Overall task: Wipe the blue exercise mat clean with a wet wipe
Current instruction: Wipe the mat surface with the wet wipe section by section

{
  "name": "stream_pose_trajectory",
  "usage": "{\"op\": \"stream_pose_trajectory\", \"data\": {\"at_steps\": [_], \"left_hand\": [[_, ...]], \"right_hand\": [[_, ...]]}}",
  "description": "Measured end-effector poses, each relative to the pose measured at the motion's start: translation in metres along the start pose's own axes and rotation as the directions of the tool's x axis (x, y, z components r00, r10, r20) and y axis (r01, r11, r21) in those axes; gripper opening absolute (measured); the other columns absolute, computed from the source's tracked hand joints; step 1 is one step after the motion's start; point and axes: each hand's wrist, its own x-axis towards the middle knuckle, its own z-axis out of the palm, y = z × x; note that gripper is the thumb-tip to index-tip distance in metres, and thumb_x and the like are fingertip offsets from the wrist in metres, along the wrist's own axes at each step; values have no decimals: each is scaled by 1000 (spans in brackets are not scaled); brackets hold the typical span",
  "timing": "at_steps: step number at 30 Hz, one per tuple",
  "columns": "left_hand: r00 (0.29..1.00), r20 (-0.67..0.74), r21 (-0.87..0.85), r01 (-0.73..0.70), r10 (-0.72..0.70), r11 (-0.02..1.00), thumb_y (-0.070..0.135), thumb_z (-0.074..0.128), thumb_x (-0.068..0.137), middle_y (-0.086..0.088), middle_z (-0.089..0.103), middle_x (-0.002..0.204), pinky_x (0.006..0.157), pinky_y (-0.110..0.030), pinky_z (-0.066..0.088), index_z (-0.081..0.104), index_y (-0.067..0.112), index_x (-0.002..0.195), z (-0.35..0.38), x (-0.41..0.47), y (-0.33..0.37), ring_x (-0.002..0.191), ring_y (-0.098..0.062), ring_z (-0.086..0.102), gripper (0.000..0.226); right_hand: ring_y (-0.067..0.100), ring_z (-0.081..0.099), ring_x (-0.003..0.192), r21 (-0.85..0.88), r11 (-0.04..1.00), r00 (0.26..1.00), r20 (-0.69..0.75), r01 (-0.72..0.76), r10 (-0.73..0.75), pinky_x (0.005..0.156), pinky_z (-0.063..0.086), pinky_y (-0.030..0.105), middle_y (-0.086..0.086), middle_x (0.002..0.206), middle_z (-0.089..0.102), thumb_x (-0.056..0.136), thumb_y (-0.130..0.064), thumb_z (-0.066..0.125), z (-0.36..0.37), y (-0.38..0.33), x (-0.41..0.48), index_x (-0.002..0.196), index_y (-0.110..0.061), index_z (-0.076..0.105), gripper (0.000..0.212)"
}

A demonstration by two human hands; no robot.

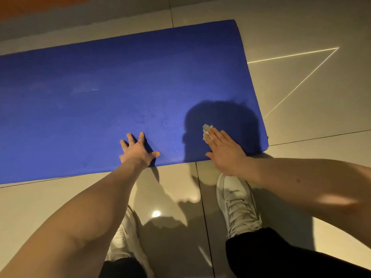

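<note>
I'm counting one blue mat (100,97) and one wet wipe (206,129), a single crumpled piece. I'm showing two hands: left hand (138,151), right hand (224,153). I'm wearing two white shoes: left shoe (124,243), right shoe (236,205). I'm seeing two thin light lines (291,55) meeting at one corner, and one round glare spot (156,213).

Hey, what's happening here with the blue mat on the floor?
A person leans over a blue exercise mat laid on a tiled floor. Their right hand presses a crumpled white wet wipe flat onto the mat near its right end. Their left hand, fingers spread, rests on the mat's near edge, apparently steadying it.
</note>
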Motion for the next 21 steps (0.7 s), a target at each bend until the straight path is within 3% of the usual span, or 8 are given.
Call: {"op": "stream_pose_trajectory", "data": {"at_steps": [4, 6, 9, 11, 14, 18, 21], "left_hand": [[1000, 11, 29, -14, 13, 999, 65, 63, 85, 9, -3, 164, 92, -50, 47, 5, 40, 158, -4, -5, -4, 152, -28, -7, 96], [999, 25, 58, -37, 36, 998, 61, 63, 87, 9, -3, 164, 94, -50, 46, 5, 39, 158, -7, -7, -9, 153, -27, -6, 94], [996, 58, 89, -70, 65, 994, 53, 64, 91, 9, -6, 165, 104, -50, 41, 5, 37, 159, -12, -10, -16, 154, -24, -7, 92], [996, 66, 100, -67, 60, 993, 51, 64, 92, 10, -9, 166, 106, -49, 40, 3, 39, 159, -13, -13, -17, 154, -22, -8, 92], [997, 50, 116, -59, 53, 992, 50, 64, 93, 10, -9, 166, 101, -48, 43, 3, 39, 159, -13, -16, -14, 154, -22, -8, 91], [998, 29, 132, -64, 61, 989, 52, 63, 93, 10, -8, 167, 97, -45, 43, 3, 39, 159, -12, -18, -13, 154, -22, -7, 90], [998, 14, 147, -67, 66, 987, 56, 61, 93, 11, -9, 167, 98, -44, 42, 2, 40, 159, -10, -17, -17, 154, -21, -7, 90]], "right_hand": [[29, -21, 155, 118, 986, 992, 48, -122, 117, 127, -6, 43, 13, 167, -22, 110, -44, 23, 2, -50, 5, 160, -5, -10, 71], [29, -15, 156, 209, 978, 1000, 11, -22, 20, 127, 1, 43, 12, 169, -18, 108, -40, 32, 5, -73, 7, 161, -4, 0, 72], [30, 18, 150, 275, 925, 965, -77, 261, -249, 123, 19, 39, 10, 166, 10, 98, -35, 56, 7, -89, 4, 145, -5, 37, 59], [28, 6, 155, 146, 942, 953, -50, 302, -298, 125, 11, 40, 12, 168, 7, 102, -40, 51, 7, -87, 1, 153, -6, 31, 64], [24, -19, 156, -4, 988, 986, 67, 154, -153, 126, -9, 40, 9, 169, -16, 109, -45, 26, 10, -66, -10, 163, -9, -3, 71], [25, -22, 155, 39, 992, 987, 113, -119, 114, 127, -9, 42, 10, 167, -23, 109, -47, 22, 7, -40, -38, 161, -8, -11, 72], [30, -21, 155, 81, 971, 968, 136, -223, 211, 126, -10, 44, 16, 166, -22, 109, -47, 24, 7, -49, -41, 160, -4, -10, 75]]}}
